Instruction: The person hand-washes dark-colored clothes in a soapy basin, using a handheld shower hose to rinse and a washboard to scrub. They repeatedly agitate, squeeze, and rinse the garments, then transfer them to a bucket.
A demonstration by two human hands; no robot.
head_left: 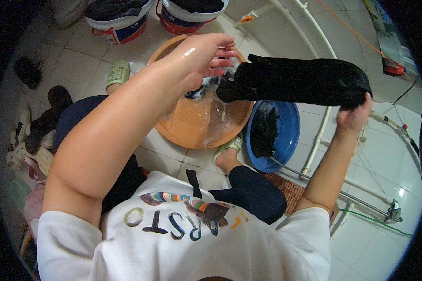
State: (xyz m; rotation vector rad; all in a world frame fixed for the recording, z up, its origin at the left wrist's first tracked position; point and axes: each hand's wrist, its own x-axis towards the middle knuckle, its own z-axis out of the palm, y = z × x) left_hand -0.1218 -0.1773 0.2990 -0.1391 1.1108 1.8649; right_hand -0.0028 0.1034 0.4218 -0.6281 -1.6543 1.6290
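And there was the black cloth (305, 80), held out in midair, its two narrow ends over the right half of the orange basin (180, 133)! The right hand (355, 114) had it by the far end, fingers closed on the fabric with the thumb on top, well outside the basin's right rim. The left hand (218, 58), meanwhile, hung above the far part of the basin, fingers apart and lightly bent, gripping nothing that I could see, just beside the nearer end of the cloth.

Below, foam (208, 84) floated around a dark heap, and ridges (185, 114) ran across the basin's near left side. Whether the cloth touched the water, I couldn't tell.

Just off the basin's right edge sat the blue tub (291, 140), a dark garment (266, 133) slumped inside it. Past the basin's far edge stood two buckets (124, 33), both loaded with dark stuff. Green slippers (118, 71) flanked the basin, one beyond its left edge, one at its near right edge.
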